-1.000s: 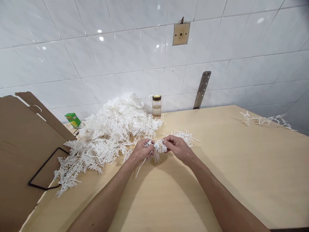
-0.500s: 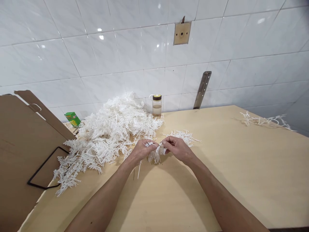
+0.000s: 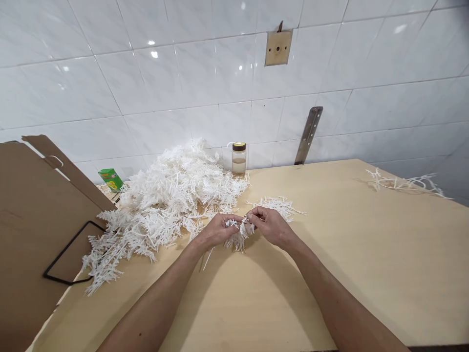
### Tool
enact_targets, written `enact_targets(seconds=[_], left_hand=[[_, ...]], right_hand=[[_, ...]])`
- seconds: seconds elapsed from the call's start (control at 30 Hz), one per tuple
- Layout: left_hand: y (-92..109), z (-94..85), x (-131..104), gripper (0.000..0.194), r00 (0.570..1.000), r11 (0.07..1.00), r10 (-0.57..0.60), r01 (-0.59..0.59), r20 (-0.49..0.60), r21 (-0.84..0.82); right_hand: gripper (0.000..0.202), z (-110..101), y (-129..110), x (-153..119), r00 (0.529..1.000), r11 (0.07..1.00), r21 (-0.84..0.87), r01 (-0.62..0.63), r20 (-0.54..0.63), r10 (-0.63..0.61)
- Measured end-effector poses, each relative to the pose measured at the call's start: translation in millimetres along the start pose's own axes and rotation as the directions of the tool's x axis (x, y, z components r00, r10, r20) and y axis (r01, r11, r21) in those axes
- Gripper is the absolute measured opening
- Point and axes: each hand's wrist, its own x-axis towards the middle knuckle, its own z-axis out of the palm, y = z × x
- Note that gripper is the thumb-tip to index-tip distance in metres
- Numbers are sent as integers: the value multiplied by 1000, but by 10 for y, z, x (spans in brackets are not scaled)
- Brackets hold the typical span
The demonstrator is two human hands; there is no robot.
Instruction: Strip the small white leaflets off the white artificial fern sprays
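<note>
Holding a frilly white sprig [image 3: 239, 241] up over the table [image 3: 366, 274], left hand [image 3: 217, 231] wrapped round it, right hand [image 3: 270, 227] pinching it, so I'd guess mid-piece. Small white bunch [image 3: 280, 207] just past my right hand, big white heap [image 3: 176, 190] off left, honestly can't tell which is done and which is left

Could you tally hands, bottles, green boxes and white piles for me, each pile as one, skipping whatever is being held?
Hands: 2 (left hand, right hand)
Bottle: 1
Green box: 1
White piles: 3 (large pile, small pile, stringy pile)
Total: 7
</note>
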Motion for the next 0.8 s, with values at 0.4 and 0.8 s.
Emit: enact_targets(seconds=[0.4,0.8], left_hand=[[22,-51,20,33,989,955,-122,140,87,-262],[20,-7,73,15,1000,1000,3,-3,-20,-12]], right_hand=[[19,22,-29,-11,992,991,-120,53,-111,-67],[20,241,79,66,953,768,-623,146,-121,-279]])
